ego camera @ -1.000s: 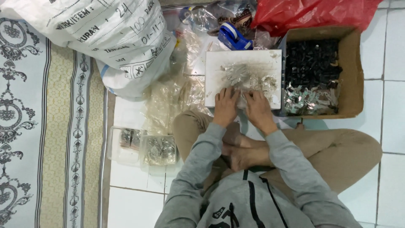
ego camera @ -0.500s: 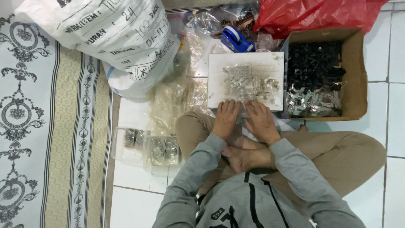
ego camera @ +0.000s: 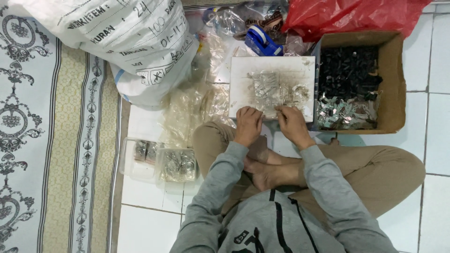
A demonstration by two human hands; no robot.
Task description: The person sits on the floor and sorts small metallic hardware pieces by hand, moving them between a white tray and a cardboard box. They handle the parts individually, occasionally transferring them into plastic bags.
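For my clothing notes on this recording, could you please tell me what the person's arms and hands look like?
Both arms are covered to the wrist by long grey sleeves of a hooded top with a dark zip line down the front. The left hand and the right hand are bare: no gloves, rings or watch are visible.

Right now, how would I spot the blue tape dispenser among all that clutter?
Start at the cardboard box on the right, with the red plastic bag above it. Just left of the bag, above the white board by the hands, lies the tape dispenser: the only solid blue thing amid clear plastic bags.
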